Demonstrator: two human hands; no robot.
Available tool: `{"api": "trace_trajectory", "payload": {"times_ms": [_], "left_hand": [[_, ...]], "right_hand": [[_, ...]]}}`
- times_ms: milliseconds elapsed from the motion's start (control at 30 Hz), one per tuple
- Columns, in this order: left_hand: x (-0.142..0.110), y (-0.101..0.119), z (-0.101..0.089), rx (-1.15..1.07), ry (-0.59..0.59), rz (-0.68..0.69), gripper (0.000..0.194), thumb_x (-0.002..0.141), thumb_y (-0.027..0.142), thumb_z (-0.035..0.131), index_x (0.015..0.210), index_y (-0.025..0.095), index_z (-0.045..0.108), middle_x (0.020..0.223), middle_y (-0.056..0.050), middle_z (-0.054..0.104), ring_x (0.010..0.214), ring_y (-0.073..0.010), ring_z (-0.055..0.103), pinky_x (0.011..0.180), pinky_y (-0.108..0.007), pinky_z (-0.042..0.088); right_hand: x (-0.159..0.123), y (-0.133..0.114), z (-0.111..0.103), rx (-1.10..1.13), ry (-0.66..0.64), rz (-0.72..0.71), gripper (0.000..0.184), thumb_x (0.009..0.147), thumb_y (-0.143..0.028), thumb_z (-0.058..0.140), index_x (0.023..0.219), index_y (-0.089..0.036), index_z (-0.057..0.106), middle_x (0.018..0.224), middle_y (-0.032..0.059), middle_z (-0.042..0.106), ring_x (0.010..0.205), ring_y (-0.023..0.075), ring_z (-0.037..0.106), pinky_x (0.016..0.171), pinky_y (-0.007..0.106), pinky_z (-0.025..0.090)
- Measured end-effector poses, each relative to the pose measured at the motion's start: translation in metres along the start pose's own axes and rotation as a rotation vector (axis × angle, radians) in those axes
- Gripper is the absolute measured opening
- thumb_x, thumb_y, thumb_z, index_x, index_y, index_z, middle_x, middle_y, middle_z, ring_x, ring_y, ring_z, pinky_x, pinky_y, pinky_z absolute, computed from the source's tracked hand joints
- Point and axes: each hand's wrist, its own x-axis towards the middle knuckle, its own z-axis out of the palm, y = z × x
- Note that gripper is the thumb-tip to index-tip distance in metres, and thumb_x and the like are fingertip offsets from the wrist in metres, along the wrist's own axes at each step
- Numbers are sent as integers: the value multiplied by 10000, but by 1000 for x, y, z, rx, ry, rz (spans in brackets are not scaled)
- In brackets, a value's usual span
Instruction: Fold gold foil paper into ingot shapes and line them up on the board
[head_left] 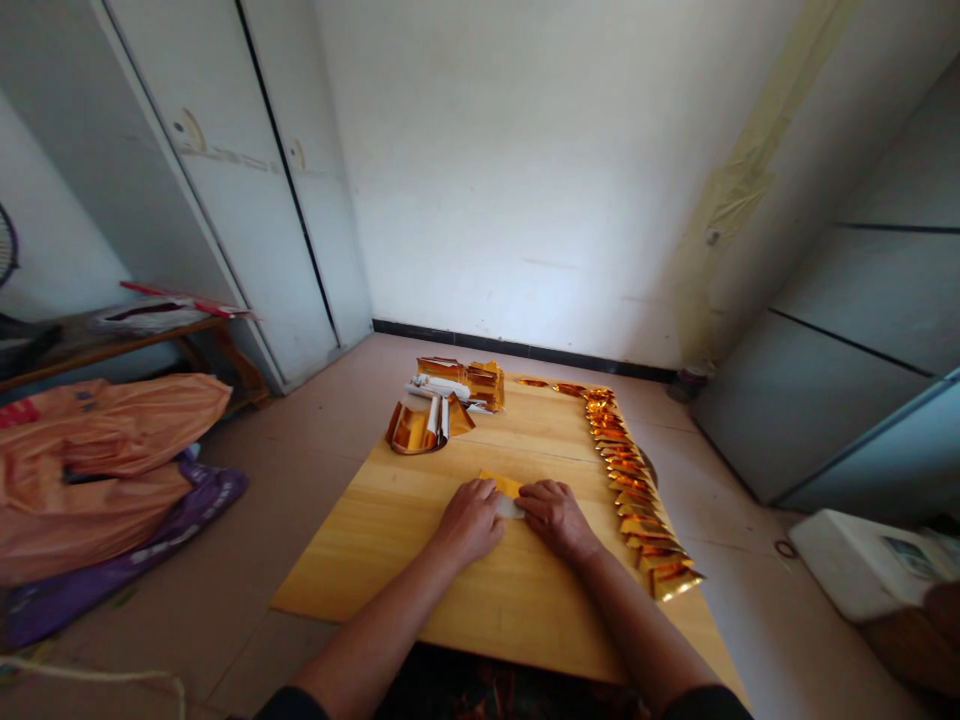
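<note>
- Orange plastic bag [112, 440]: lies crumpled over a purple bag [142, 560], left of the wooden board [360, 560].
- Loose gold foil papers [420, 428]: curled and stacked near the board's far left corner.
- Left hand [471, 520]: fingers bent together, gripping the left side of the gold-and-white paper sheet [511, 507].
- The sheet: low over the board, between both hands.
- Right hand [556, 515]: fingers curled, pinching the sheet's right side.
- Folded gold foil pieces [630, 490]: overlapping in a row along the board's right edge.
</note>
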Motion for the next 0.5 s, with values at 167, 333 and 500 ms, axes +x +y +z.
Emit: {"api": "trace_trajectory", "payload": {"times_ms": [167, 333, 500], "left_hand": [[-1, 8, 6, -35, 25, -74, 294, 802, 251, 572, 1084, 172, 603, 1148, -91, 589, 1063, -240, 515, 948, -386, 433], [-4, 6, 8, -21, 48, -51, 214, 818, 176, 529, 1011, 182, 623, 1155, -96, 594, 1077, -232, 527, 953, -393, 442], [-10, 2, 9, -2, 39, 26, 231, 838, 190, 508, 1038, 201, 623, 1255, -112, 541, 1174, -255, 474, 993, -425, 415]], "right_hand": [[-1, 2, 6, 80, 51, 61, 167, 872, -244, 575, 998, -269, 682, 1081, 30, 674, 995, 186, 551, 874, 348, 340], [0, 5, 11, 184, 87, 131, 152, 880, -308, 562, 903, -273, 707, 1039, 18, 685, 975, 178, 569, 871, 333, 356], [4, 11, 10, 252, 56, 168, 158, 863, -322, 575, 823, -288, 725, 997, -5, 688, 938, 166, 581, 847, 299, 371]]}}
